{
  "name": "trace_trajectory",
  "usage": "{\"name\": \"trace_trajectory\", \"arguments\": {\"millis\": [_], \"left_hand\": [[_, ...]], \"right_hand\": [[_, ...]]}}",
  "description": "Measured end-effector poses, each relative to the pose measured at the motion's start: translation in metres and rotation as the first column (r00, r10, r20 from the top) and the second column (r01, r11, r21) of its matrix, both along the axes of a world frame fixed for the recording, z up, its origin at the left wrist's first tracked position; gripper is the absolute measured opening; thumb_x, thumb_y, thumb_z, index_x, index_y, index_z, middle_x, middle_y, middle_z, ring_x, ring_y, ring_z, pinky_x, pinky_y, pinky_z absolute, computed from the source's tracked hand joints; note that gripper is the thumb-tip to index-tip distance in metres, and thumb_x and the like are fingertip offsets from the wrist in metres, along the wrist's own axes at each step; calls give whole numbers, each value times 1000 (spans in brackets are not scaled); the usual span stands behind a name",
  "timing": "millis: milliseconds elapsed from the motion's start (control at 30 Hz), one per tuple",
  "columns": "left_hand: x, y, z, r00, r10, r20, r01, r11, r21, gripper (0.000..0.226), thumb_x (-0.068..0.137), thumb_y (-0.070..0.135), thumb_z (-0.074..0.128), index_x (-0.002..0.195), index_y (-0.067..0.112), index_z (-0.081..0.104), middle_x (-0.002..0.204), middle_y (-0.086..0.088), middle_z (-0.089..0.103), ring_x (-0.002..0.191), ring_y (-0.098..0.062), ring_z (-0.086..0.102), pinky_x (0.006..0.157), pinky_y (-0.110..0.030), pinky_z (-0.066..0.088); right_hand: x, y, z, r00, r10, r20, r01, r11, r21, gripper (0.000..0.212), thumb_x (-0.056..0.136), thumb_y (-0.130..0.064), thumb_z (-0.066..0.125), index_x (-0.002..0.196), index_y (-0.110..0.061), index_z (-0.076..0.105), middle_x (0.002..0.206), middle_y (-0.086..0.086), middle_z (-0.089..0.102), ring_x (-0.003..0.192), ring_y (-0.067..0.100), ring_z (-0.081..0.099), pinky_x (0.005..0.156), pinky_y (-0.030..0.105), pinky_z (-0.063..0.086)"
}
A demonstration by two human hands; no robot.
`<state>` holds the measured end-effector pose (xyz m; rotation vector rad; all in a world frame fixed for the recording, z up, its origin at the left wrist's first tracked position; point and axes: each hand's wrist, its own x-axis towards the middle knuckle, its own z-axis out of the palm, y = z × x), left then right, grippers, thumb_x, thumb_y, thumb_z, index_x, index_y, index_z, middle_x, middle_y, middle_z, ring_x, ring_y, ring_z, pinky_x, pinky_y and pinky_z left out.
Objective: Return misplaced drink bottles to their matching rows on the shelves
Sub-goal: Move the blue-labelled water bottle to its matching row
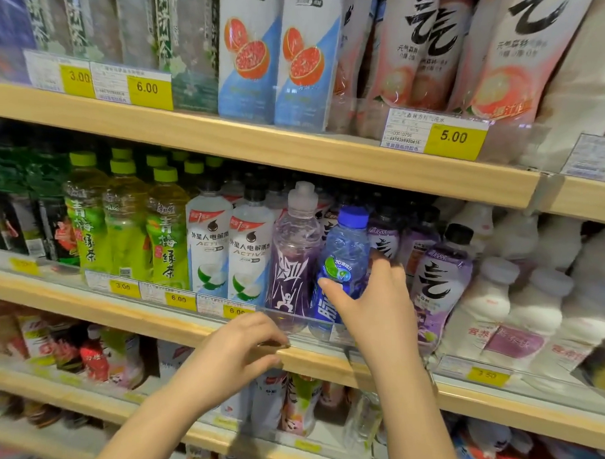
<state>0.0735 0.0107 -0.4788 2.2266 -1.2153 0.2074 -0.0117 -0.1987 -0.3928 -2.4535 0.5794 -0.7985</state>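
A blue-capped bottle with a blue label (344, 252) stands tilted at the front of the middle shelf, between a purple sports bottle (293, 257) and a purple-labelled bottle with a black cap (443, 276). My right hand (372, 295) is wrapped around the blue bottle's lower half, thumb across the label. My left hand (240, 351) rests on the wooden front edge of the middle shelf (125, 304), fingers curled over the clear price rail, holding no bottle.
Green tea bottles (126, 218) and white coconut electrolyte bottles (209, 246) fill the shelf to the left. White milky bottles (523, 300) stand to the right. The upper shelf (257, 141) holds grapefruit and peach drinks. The lower shelves hold mixed bottles.
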Motion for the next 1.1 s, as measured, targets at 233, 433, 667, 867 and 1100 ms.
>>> {"name": "trace_trajectory", "arguments": {"millis": [233,433,667,867,1100], "left_hand": [[6,4,-4,999,-38,-17,38,998,-45,23,90,38,70,112,40,70,109,28,57,112,5,52,96,-25,47],[8,7,-9,995,-67,-79,56,989,-136,20,87,34,74,107,38,73,108,26,61,110,1,58,93,-22,49],[13,8,-10,987,-87,-134,62,981,-184,18,84,35,77,102,41,74,109,26,62,108,1,60,92,-18,48],[14,8,-11,985,-101,-139,72,977,-200,18,84,36,77,101,40,75,108,24,64,108,-1,61,92,-23,50],[12,8,-11,991,-91,-96,72,980,-183,17,86,36,75,103,38,74,108,24,64,110,-2,60,94,-26,50]], "right_hand": [[1,4,0,998,14,67,-19,997,80,52,83,-55,78,108,-21,47,111,0,46,88,20,57,62,31,45],[-6,7,-7,988,66,137,-91,978,186,57,80,-50,82,105,-34,33,94,-17,64,75,0,63,52,19,41],[-9,6,-17,982,103,160,-133,973,189,44,80,-47,80,105,-32,47,107,-11,57,90,-6,57,65,14,41],[-14,3,-20,965,146,217,-180,972,148,48,75,-53,82,108,-45,48,108,-22,61,96,-9,58,72,17,46],[-20,6,-15,923,214,321,-281,943,180,59,73,-54,85,116,-57,45,113,-29,66,103,-8,63,79,22,51]]}}
